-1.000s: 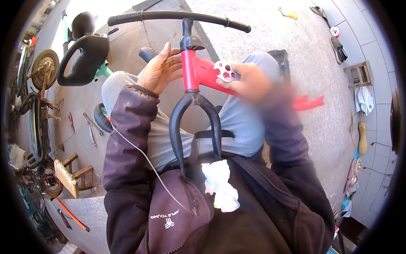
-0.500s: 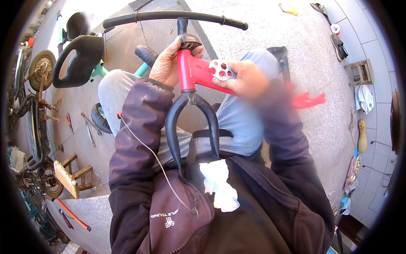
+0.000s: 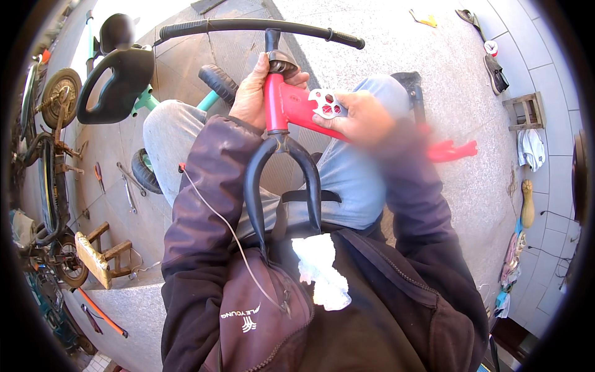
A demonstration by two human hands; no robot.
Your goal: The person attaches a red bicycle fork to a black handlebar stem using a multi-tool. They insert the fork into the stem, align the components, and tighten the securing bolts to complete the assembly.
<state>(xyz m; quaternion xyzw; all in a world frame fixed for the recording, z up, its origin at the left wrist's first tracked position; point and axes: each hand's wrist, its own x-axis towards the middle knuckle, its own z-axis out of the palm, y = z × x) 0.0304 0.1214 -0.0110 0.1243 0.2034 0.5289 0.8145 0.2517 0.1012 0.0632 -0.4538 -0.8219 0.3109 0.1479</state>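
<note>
A small red bike frame (image 3: 273,106) lies across my lap with its black fork (image 3: 253,180) pointing toward my body. A black stem tops its head tube, and a long black handlebar (image 3: 254,26) spans the far side. My left hand (image 3: 253,93) is closed round the headset, thumb against the black headset nut (image 3: 282,64); some fingers are hidden behind the frame. Against the red tube, my right hand (image 3: 362,115) grips a flat silver multi-hole spanner (image 3: 328,104). Its thumb lies on the spanner and the other fingers are hidden.
Left of my knee stand a black seat (image 3: 118,87) and mint-green frame parts. Wrenches (image 3: 128,189) and a screwdriver (image 3: 99,178) lie on the floor beside a wooden stool (image 3: 99,257). Bikes line the left edge. Shoes (image 3: 496,73) and another stool (image 3: 525,111) stand at the right wall.
The frame's front end and handlebar have shifted slightly right with my left hand, which keeps its hold at the headset. My right hand and the spanner have barely moved.
</note>
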